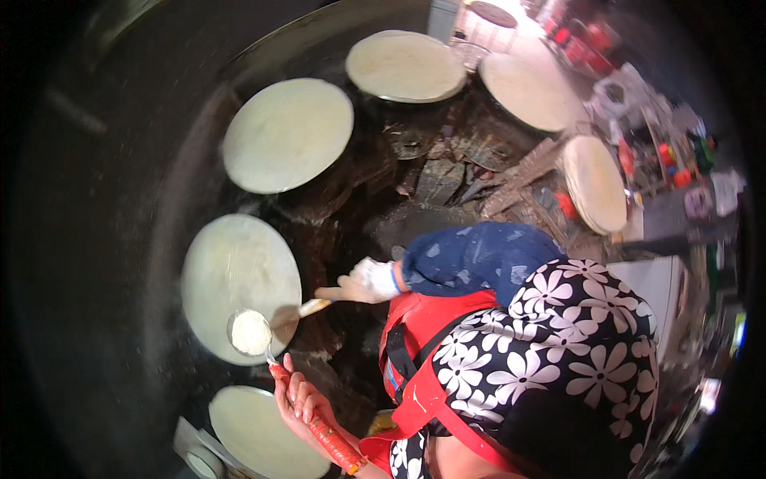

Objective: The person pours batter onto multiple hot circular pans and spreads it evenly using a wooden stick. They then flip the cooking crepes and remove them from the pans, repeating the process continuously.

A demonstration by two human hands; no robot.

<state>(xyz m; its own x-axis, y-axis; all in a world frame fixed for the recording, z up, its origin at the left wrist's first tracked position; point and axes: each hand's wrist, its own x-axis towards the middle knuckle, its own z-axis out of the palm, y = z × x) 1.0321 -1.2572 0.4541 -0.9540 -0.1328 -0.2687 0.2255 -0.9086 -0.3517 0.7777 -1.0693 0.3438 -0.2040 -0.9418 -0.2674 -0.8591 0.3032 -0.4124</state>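
My left hand, bare, is closed round the red-wrapped handle of a ladle. Pale batter or a similar whitish mass fills its bowl, which is over the lower edge of a large round pancake. In a white glove, my right hand grips a wooden-handled spreader. The spreader's brownish flat head is at the same pancake's right edge, beside the ladle; whether it touches the surface I cannot tell. The pancake is thin, pale and smooth on top.
More pale rounds curve around the station, at the top, upper right and bottom. A stack of flat rounds lies at the right. Dark debris and planks fill the middle. Floral fabric blocks the lower right.
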